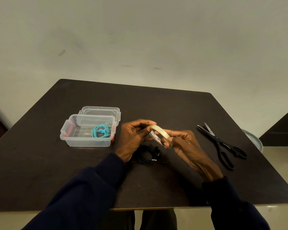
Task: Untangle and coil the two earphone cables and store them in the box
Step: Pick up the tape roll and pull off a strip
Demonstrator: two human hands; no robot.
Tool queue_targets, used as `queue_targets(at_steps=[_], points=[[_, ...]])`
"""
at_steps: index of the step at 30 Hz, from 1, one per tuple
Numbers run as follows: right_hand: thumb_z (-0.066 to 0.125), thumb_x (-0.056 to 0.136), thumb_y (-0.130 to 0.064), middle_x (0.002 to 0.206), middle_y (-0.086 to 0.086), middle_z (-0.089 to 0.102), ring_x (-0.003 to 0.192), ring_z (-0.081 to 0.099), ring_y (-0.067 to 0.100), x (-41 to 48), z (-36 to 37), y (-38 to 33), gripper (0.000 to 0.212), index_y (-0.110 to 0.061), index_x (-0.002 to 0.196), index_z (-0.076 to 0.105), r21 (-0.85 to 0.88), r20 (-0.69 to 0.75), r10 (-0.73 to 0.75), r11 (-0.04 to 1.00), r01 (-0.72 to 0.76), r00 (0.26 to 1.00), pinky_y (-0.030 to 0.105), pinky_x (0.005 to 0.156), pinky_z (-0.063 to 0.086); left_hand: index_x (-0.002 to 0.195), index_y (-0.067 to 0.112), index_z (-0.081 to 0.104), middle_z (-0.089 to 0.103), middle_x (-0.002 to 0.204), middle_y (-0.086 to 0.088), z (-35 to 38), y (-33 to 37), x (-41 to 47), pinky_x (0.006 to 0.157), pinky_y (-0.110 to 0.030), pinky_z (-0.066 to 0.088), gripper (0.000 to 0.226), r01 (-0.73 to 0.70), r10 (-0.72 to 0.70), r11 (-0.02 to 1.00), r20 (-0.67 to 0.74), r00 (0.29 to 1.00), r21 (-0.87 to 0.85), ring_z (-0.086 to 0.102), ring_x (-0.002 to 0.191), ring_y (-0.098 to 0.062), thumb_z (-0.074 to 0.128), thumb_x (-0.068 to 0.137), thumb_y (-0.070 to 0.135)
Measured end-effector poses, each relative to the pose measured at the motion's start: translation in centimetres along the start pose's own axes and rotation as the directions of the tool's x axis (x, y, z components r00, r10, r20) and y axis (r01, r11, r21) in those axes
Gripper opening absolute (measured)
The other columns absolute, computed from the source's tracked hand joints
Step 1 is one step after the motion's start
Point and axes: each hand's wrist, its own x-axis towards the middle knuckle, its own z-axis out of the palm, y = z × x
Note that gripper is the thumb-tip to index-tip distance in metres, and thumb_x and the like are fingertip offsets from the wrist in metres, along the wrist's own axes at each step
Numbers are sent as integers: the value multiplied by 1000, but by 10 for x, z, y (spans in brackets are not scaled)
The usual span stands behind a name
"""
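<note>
1. Tape roll (159, 132) sits between both hands: our left hand (134, 136) pinches its far side, our right hand (181, 143) clamps the near rim.
2. Teal earphones (101, 130) already lie coiled in the clear box (68, 140); the black earphones (148, 155) rest coiled on the surface (173, 110) below our hands.
3. Likely we want the tape's free end: turn the roll slowly and feel with a nail.
4. Scissors (223, 143) wait at right.

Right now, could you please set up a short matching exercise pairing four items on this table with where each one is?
Items:
1. turquoise earphones
2. black earphones
3. tape roll
4. scissors

Places:
A. on the table beneath the hands
B. held in both hands
C. on the table, at the right
D. inside the clear box

Pairs: 1-D, 2-A, 3-B, 4-C
</note>
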Motion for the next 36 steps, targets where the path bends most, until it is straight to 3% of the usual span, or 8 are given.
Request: queue_targets(at_steps=[6, 14, 17, 21, 25, 27, 30, 36], points=[[56, 80, -2, 85, 42, 61, 63, 53, 11, 0, 10, -4, 32, -6, 100, 80, -13, -62, -54, 999, 53, 997, 25, 63, 45, 103, 9, 73, 78, 99, -2, 1, 0, 1, 73, -29, 62, 22, -66, 66, 998, 2, 998, 24, 74, 98, -22, 66, 89, -6], [60, 64, -18, 83, 58, 46, 62, 41, 21, -1, 22, -11, 34, -7, 87, 82, -52, -89, -97, 994, 93, 991, 27, 63, 38, 101, 7, 74, 77, 102, -8, -1, -3, 2, 75, -37, 63, 18, -60, 60, 998, 0, 998, 25, 74, 100, -27, 67, 89, -3], [61, 64, -19, 72, 51, 49, 56, 43, 13, -3, 25, -11, 32, -5, 83, 82, -61, -111, -114, 992, 108, 987, 25, 59, 37, 101, 7, 74, 76, 104, -10, -3, -5, 2, 76, -38, 63, 16, -50, 50, 998, 2, 999, 33, 73, 101, -28, 68, 89, -1], [64, 64, -25, 51, 14, 49, 51, 42, 11, -3, 24, -12, 41, 10, 83, 76, -107, -172, -120, 989, 102, 978, 30, 59, 37, 104, 4, 73, 76, 102, -12, -1, -3, 1, 75, -36, 63, 17, -56, 55, 998, 8, 998, 25, 74, 99, -27, 68, 88, 0], [54, 69, 2, 48, -2, 56, 49, 44, 10, -2, 27, -7, 31, 7, 89, 78, -159, -223, -126, 983, 91, 967, 40, 67, 37, 104, 2, 74, 75, 102, -14, -1, -3, 2, 73, -32, 63, 18, -65, 65, 997, -19, 998, 29, 73, 100, -27, 68, 88, -4], [50, 73, 16, 54, 2, 61, 56, 53, 11, -2, 27, -5, 35, 8, 94, 76, -98, -171, -104, 991, 88, 980, 37, 72, 43, 102, 2, 74, 75, 104, -12, -3, -3, 3, 75, -35, 63, 16, -49, 49, 999, -21, 999, 22, 73, 102, -28, 68, 89, -3], [51, 71, 7, 75, 32, 62, 73, 61, 22, -1, 17, -6, 41, 3, 103, 77, 38, -24, -69, 997, 70, 997, 33, 79, 48, 102, 4, 73, 77, 102, -6, -4, -1, 3, 74, -35, 64, 16, 15, -17, 999, -40, 999, -42, 74, 100, -23, 68, 88, -1], [58, 86, 0, 96, 27, 72, 91, 69, 28, -9, 5, -11, 36, 3, 121, 67, 82, 51, -109, 991, 105, 993, 30, 87, 55, 110, 1, 66, 72, 111, -15, -2, 4, 2, 67, -43, 63, 29, 149, -151, 953, 11, 988, -263, 71, 106, -29, 67, 84, 15]])
